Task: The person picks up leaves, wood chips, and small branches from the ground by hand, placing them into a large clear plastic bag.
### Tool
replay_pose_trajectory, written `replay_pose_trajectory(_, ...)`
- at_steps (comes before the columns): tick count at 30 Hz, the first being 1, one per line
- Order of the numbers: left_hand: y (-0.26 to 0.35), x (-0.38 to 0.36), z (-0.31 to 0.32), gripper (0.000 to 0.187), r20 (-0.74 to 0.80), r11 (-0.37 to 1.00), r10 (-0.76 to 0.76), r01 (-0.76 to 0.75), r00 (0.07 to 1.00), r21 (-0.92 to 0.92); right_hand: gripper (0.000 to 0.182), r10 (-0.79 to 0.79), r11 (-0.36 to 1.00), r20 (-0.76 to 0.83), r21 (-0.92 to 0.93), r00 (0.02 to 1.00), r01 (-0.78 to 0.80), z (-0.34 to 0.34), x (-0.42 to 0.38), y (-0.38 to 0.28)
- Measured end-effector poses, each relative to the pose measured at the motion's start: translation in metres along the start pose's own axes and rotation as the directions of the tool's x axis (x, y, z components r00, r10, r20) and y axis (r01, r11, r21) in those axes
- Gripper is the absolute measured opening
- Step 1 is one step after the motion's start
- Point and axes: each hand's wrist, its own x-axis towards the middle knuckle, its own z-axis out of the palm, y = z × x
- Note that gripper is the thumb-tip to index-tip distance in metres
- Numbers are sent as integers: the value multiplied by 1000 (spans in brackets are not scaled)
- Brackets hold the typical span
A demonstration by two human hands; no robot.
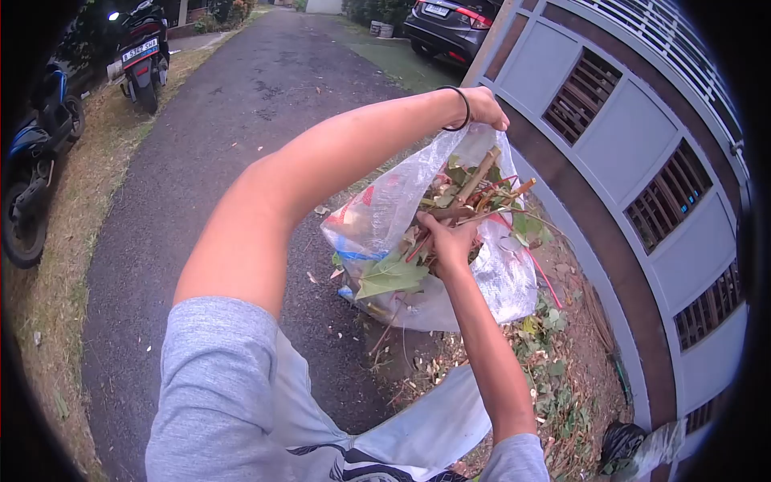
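A clear woven plastic sack [377, 210] with red and blue print hangs in front of my legs, its mouth facing me. My left hand [487, 109], with a black band at the wrist, is closed on the sack's far upper rim. My right hand [451, 244] is at the mouth, its thumb over a bundle of cut branches [480, 175]; its other fingers are mostly hidden. Green leaves and red stems stick out around it. One large leaf [392, 275] hangs over the near rim, left of my right hand.
Fallen leaves and wood chips [554, 377] cover the ground along the grey metal gate [554, 60] at right. A black plastic bag [622, 447] lies at lower right. Two motorbikes stand on the left verge, beside the asphalt lane [193, 161]. A dark car [450, 28] is parked ahead.
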Motion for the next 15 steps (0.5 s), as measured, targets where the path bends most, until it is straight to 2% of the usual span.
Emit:
replay_pose_trajectory(1, 6, 0, 1, 31, -55, 1000, 6, -5, 998, 9, 99, -102, 976, -58, -200, 993, 89, -5, 15, 30)
replay_pose_trajectory(2, 18, -16, 1, 34, -74, 994, 26, -18, 997, 104, 109, -94, 947, -55, -313, 994, 73, -8, 23, 39)
replay_pose_trajectory(3, 20, -22, -2, 39, -47, 964, 68, -53, 997, 262, 115, -119, 907, -63, -413, 991, 82, -7, 22, 33)
replay_pose_trajectory(4, 15, -20, -6, 40, 11, 870, 196, -179, 981, 459, 122, -143, 857, -71, -508, 987, 88, -7, 20, 27)
replay_pose_trajectory(5, 10, -19, -9, 41, 98, 722, 305, -297, 947, 625, 122, -134, 860, -75, -504, 988, 78, -7, 24, 30)
replay_pose_trajectory(6, 3, -20, -11, 42, 101, 493, 423, -323, 900, 808, 120, -146, 825, -65, -559, 987, 85, -7, 30, 33)
replay_pose_trajectory(7, -6, -23, -12, 43, 143, 220, 532, -299, 834, 929, 119, -162, 787, -56, -610, 985, 94, -6, 36, 35)
replay_pose_trajectory(8, -15, -28, -14, 44, 174, 80, 604, -277, 777, 958, 116, -168, 791, -62, -604, 984, 96, -3, 43, 39)
replay_pose_trajectory(9, -20, -39, -16, 49, 144, 37, 603, -208, 785, 977, 116, -137, 798, -47, -597, 989, 82, -3, 48, 36)
replay_pose_trajectory(10, -28, -47, -19, 57, 62, 100, 609, -154, 791, 983, 118, -131, 798, -44, -597, 990, 80, -2, 59, 45)
replay_pose_trajectory(11, -36, -61, -20, 62, -53, 122, 630, -31, 775, 992, 120, -122, 799, -42, -597, 992, 74, 0, 72, 54)
replay_pose_trajectory(12, -51, -74, -19, 63, -168, 166, 726, 67, 667, 984, 123, -89, 812, -48, -581, 995, 44, 3, 82, 60)
replay_pose_trajectory(13, -60, -88, -15, 63, -161, 169, 718, 55, 678, 984, 125, -58, 824, -54, -566, 997, 17, 6, 93, 65)
replay_pose_trajectory(15, -71, -123, 0, 59, -193, 307, 784, -98, 590, 947, 127, -67, 772, -15, -635, 998, 42, 10, 120, 82)
